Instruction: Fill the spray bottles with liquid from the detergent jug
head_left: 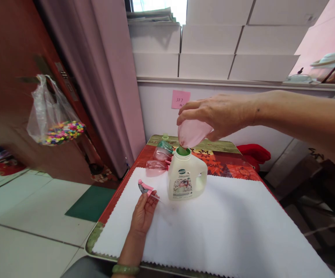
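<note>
My right hand (pixel 216 114) is closed round a small pink bottle (pixel 192 133), held upside down with its neck at the green mouth of a cream detergent jug (pixel 186 177). The jug stands upright on a white cloth (pixel 214 227). My left hand (pixel 144 212) rests on the cloth to the left of the jug, its fingers closed on a pink spray head (pixel 146 188) with a thin tube. A green bangle (pixel 125 269) sits on that wrist.
Behind the jug lie pink and green empty small bottles (pixel 158 160) on a red patterned table (pixel 228 166). A pink sticky note (pixel 180 99) is on the wall. A plastic bag of coloured beads (pixel 54 119) hangs at left. White boxes (pixel 214 42) stack above.
</note>
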Action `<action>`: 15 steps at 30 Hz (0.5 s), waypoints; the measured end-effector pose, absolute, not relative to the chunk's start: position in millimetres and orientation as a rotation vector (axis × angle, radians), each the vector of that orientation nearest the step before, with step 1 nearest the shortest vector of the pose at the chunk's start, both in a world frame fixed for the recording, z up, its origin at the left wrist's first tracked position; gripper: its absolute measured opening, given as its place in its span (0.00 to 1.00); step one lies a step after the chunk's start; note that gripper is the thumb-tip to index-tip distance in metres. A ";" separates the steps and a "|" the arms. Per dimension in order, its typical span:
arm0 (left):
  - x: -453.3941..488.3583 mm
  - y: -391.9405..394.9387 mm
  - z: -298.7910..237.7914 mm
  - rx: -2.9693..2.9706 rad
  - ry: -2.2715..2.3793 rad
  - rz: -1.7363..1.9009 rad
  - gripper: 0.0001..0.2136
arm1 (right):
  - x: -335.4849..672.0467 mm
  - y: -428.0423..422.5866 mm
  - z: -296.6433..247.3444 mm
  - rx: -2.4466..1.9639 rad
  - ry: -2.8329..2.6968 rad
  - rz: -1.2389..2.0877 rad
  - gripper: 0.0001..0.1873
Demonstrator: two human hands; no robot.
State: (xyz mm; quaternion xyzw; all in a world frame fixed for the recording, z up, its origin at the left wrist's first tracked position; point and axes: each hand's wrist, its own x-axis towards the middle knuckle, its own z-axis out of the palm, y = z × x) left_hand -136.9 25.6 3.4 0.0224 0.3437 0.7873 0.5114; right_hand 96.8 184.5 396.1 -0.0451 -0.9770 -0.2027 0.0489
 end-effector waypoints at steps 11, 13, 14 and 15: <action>-138.0 26.0 0.2 0.051 0.815 1.895 0.02 | 97.9 186.4 394.0 -0.139 -2.983 -0.606 0.36; -138.2 26.1 -0.2 0.051 0.816 1.894 0.02 | 98.8 188.9 393.3 -0.119 -2.981 -0.551 0.36; -138.4 26.2 -0.4 0.051 0.820 1.895 0.02 | 99.7 190.8 392.8 -0.104 -2.976 -0.511 0.36; -138.5 26.4 -0.6 0.051 0.822 1.895 0.02 | 101.2 193.0 392.0 -0.092 -2.968 -0.466 0.35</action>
